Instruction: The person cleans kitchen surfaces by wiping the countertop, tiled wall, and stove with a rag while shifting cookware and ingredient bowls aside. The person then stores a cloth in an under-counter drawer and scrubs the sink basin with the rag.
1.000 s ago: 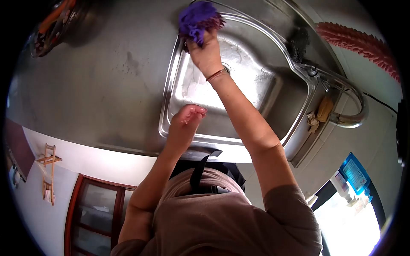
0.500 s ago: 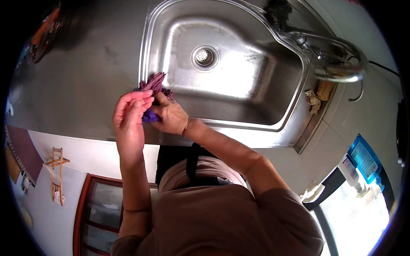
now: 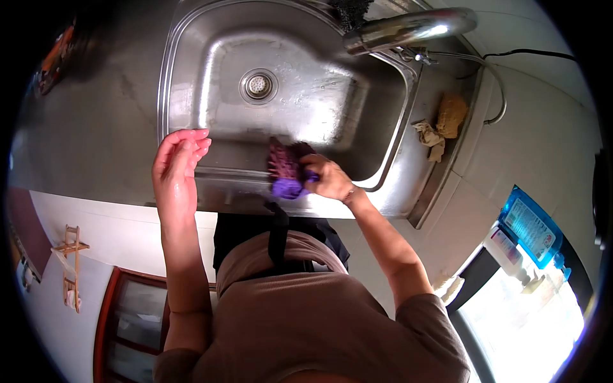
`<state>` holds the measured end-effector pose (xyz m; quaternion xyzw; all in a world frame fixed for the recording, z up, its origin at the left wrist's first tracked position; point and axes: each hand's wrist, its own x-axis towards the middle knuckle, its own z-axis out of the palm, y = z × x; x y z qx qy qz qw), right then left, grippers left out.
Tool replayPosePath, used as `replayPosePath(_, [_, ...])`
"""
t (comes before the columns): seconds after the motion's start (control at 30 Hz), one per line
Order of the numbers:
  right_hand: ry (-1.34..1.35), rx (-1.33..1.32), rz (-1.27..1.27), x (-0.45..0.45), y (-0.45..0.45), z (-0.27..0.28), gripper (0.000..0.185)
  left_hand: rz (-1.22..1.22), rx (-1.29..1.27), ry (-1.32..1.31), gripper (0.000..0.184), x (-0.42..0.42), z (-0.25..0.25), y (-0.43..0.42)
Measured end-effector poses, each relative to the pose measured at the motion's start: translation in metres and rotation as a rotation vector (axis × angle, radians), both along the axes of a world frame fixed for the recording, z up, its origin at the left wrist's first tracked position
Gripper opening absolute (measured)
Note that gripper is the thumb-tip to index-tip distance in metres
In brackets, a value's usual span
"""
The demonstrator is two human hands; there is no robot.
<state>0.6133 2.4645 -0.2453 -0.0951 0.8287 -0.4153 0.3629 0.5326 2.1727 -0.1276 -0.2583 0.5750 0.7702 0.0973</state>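
Observation:
My right hand [image 3: 331, 179] grips a purple and maroon shaggy cloth [image 3: 287, 171], which lies over the near rim of the steel sink [image 3: 300, 96]. Wet-looking, my left hand [image 3: 180, 167] is raised beside the sink's near left corner, fingers curled toward the thumb but apart, with nothing seen in them. A round drain [image 3: 258, 85] shows in the sink's floor. Above the far right rim reaches the metal faucet [image 3: 415, 30].
A brown sponge [image 3: 451, 115] and a crumpled pale cloth [image 3: 430, 138] lie on the right ledge. A dark scrubber [image 3: 351, 11] sits behind the sink. Blue pouch [image 3: 530, 226] and white bottle [image 3: 504, 250] stand at lower right. A thin hose hangs by the faucet.
My right hand has carried the cloth from the far left rim to the left near corner, then rightward along the near rim. My left hand has risen away from the sink's inside; the view has shifted.

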Motion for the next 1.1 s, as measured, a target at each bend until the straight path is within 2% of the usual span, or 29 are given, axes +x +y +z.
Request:
replayPosePath(0.07, [-0.002, 0.045, -0.033, 0.005, 0.038, 0.012, 0.028, -0.007, 0.014, -0.013, 0.013, 0.001, -0.001, 0.008])
replayPosePath(0.13, [0.044, 0.165, 0.031, 0.013, 0.072, 0.013, 0.027, 0.004, 0.024, -0.012, 0.013, 0.002, -0.004, 0.013])
replayPosePath(0.23, [0.112, 0.457, 0.257, 0.006, 0.106, 0.024, 0.024, 0.022, 0.029, -0.006, 0.013, 0.003, -0.009, 0.017])
replayPosePath(0.27, [0.112, 0.461, 0.268, 0.000, 0.115, 0.026, 0.024, 0.024, 0.029, 0.001, 0.013, 0.004, -0.010, 0.018])
replayPosePath(0.33, [0.352, 0.513, 0.526, -0.025, 0.128, 0.027, 0.018, 0.048, 0.039, 0.006, 0.014, 0.005, -0.012, 0.018])
replayPosePath(0.37, [0.334, 0.540, 0.577, -0.045, 0.131, 0.029, 0.014, 0.062, 0.044, 0.008, 0.014, 0.005, -0.012, 0.017])
replayPosePath(0.4, [0.527, 0.462, 0.545, -0.054, 0.146, 0.017, 0.012, 0.075, 0.043, 0.011, 0.014, 0.006, -0.012, 0.016])
replayPosePath(0.47, [0.559, 0.546, 0.539, -0.094, 0.163, 0.010, 0.016, 0.074, 0.022, 0.004, 0.014, 0.007, -0.012, 0.015])
replayPosePath(0.5, [0.529, 0.579, 0.407, -0.109, 0.178, -0.004, 0.017, 0.080, 0.023, 0.003, 0.014, 0.007, -0.011, 0.014])
replayPosePath(0.57, [0.720, 0.613, 0.608, -0.155, 0.177, 0.017, 0.017, 0.103, 0.003, 0.009, 0.014, 0.010, -0.011, 0.011])
replayPosePath(0.6, [0.721, 0.609, 0.614, -0.173, 0.174, 0.022, 0.017, 0.110, 0.001, 0.007, 0.014, 0.011, -0.011, 0.009])
replayPosePath(0.67, [0.654, 0.597, 0.814, -0.196, 0.167, 0.030, 0.018, 0.127, 0.022, -0.003, 0.015, 0.015, -0.013, 0.006])
replayPosePath(0.77, [0.685, 0.653, 0.871, -0.203, 0.143, 0.040, 0.020, 0.149, 0.020, -0.010, 0.015, 0.019, -0.011, 0.006])
replayPosePath(0.8, [0.688, 0.646, 0.877, -0.202, 0.148, 0.029, 0.020, 0.158, 0.016, -0.011, 0.015, 0.019, -0.012, 0.006])
replayPosePath(0.87, [0.968, 0.571, 0.804, -0.191, 0.166, -0.003, 0.021, 0.131, 0.040, -0.022, 0.015, 0.020, -0.013, 0.009])
replayPosePath(0.9, [0.970, 0.570, 0.806, -0.182, 0.161, -0.005, 0.021, 0.133, 0.040, -0.021, 0.015, 0.019, -0.013, 0.011])
replayPosePath(0.97, [0.585, 1.019, 0.877, -0.153, 0.131, -0.005, 0.025, 0.117, 0.040, -0.037, 0.014, 0.020, -0.012, 0.014])
replayPosePath(1.03, [0.405, 1.212, 0.836, -0.129, 0.111, -0.034, 0.028, 0.112, 0.026, -0.068, 0.014, 0.021, -0.010, 0.016])
replayPosePath(1.1, [0.379, 1.149, 0.881, -0.104, 0.098, -0.051, 0.027, 0.101, 0.013, -0.090, 0.014, 0.021, -0.010, 0.015])
